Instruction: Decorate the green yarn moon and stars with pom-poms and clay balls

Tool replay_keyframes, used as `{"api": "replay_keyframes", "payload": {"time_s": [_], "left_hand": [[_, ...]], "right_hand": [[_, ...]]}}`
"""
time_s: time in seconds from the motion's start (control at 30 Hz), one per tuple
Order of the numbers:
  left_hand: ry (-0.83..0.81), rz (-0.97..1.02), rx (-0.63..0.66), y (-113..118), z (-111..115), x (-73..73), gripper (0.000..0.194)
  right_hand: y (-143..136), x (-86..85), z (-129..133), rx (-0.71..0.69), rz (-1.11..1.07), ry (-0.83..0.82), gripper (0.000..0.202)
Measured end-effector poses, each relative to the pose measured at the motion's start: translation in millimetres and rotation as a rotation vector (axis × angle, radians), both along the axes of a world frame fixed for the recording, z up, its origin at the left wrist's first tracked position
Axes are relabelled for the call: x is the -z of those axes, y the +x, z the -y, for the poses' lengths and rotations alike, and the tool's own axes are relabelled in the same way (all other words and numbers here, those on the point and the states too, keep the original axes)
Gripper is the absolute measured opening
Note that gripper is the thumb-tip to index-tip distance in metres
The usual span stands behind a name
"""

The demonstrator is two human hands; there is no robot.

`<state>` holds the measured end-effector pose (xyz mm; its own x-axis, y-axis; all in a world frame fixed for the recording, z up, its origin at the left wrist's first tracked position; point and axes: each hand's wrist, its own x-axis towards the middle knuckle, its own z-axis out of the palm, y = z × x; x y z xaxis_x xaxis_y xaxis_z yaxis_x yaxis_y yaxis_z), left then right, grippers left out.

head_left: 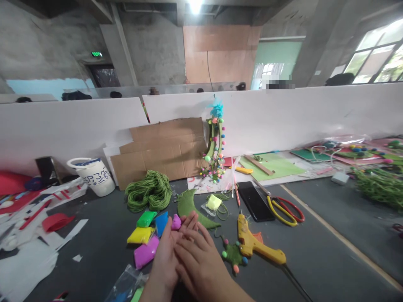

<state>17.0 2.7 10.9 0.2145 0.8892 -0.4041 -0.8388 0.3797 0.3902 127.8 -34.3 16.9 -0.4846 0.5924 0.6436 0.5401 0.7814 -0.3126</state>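
Observation:
My left hand (165,256) is turned palm up above the front of the dark table. Across its palm lies my right hand (203,261), its fingers slightly bent. The palms are pressed together, and whatever is between them is hidden. Just beyond the fingertips is a green felt crescent (188,204), partly covered by the hands. Soft clay packets lie to the left: green (146,219), yellow (140,235), blue (161,223) and purple (146,251). A small purple lump (176,222) sits by the left fingertips. Right of the hands is a green felt star (233,253) with coloured balls at its points.
A yellow glue gun (252,241), a black phone (255,201) and scissors (285,212) lie to the right. Green yarn (149,191), a pale yellow clay packet (214,202) and a decorated hanging crescent (214,142) are farther back. Cardboard (160,155) leans on the white partition (283,117).

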Motion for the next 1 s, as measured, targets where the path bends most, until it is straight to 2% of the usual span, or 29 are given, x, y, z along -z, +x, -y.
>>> {"api": "replay_keyframes", "payload": {"time_s": [0.1, 0.27, 0.4, 0.5, 0.6, 0.67, 0.77, 0.83, 1.0], "left_hand": [[0.01, 0.028, 0.018, -1.2, 0.0, 4.1, 0.04], [-0.007, 0.007, 0.085, 2.0, 2.7, 7.2, 0.038], [-0.032, -0.027, 0.065, 5.6, 4.6, 4.5, 0.034], [-0.054, -0.069, 0.029, 5.3, 3.5, 1.5, 0.031], [-0.039, -0.09, -0.035, 1.2, 0.2, 1.6, 0.031], [-0.024, -0.091, -0.084, -2.9, -2.4, 2.7, 0.032], [-0.003, -0.085, -0.145, -9.6, -5.4, 2.9, 0.033], [0.004, -0.081, -0.175, -13.1, -6.4, 1.6, 0.031], [-0.008, -0.076, -0.198, -17.5, -7.2, -3.0, 0.027]], "right_hand": [[-0.1, 0.1, -1.4, 0.015, -0.079, -0.047, 0.017], [-0.8, 8.1, -2.5, 0.042, -0.103, -0.239, 0.012], [1.9, 11.2, -6.5, 0.005, -0.114, -0.263, 0.011], [13.1, 1.8, -11.4, -0.006, -0.242, -0.401, 0.007], [31.1, -15.4, -16.1, 0.08, -0.416, -0.633, 0.004], [43.3, -26.9, -18.7, 0.13, -0.443, -0.706, 0.003], [56.1, -38.1, -24.9, 0.17, -0.397, -0.684, 0.002], [59.0, -39.5, -33.7, 0.179, -0.272, -0.64, 0.007], [46.2, -20.6, -72.7, 0.172, 0.093, -0.569, 0.016]]}}
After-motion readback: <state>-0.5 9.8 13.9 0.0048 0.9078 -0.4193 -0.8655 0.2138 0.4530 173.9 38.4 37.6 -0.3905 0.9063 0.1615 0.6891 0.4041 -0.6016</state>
